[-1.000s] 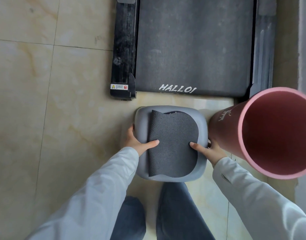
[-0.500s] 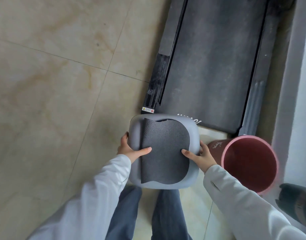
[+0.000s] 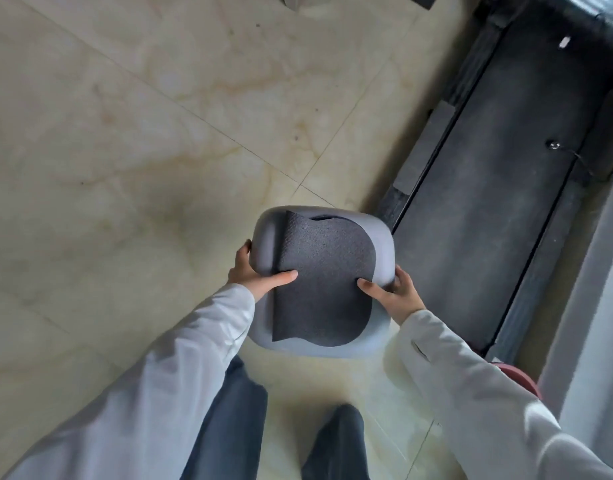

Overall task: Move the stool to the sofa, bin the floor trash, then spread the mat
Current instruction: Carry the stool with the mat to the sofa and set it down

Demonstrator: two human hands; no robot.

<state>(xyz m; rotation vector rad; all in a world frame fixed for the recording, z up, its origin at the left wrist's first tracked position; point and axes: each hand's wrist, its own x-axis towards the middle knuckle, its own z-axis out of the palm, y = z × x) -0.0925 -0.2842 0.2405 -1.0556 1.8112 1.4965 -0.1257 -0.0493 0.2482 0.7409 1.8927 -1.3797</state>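
I hold a grey stool with a dark textured pad on its seat, lifted in front of me above the tiled floor. My left hand grips its left edge, thumb on the pad. My right hand grips the right edge, thumb on the pad too. The stool's legs are hidden beneath the seat. A pink bin shows only as a sliver of rim behind my right sleeve. No sofa, trash or mat is in view.
A black treadmill lies along the right side, beside a grey wall strip. Beige marble floor tiles stretch to the left and ahead. My legs in dark trousers are below the stool.
The stool has come up off the floor in both hands. The view has swung left, so the treadmill and pink bin have slid to the right and the bin is nearly out of sight.
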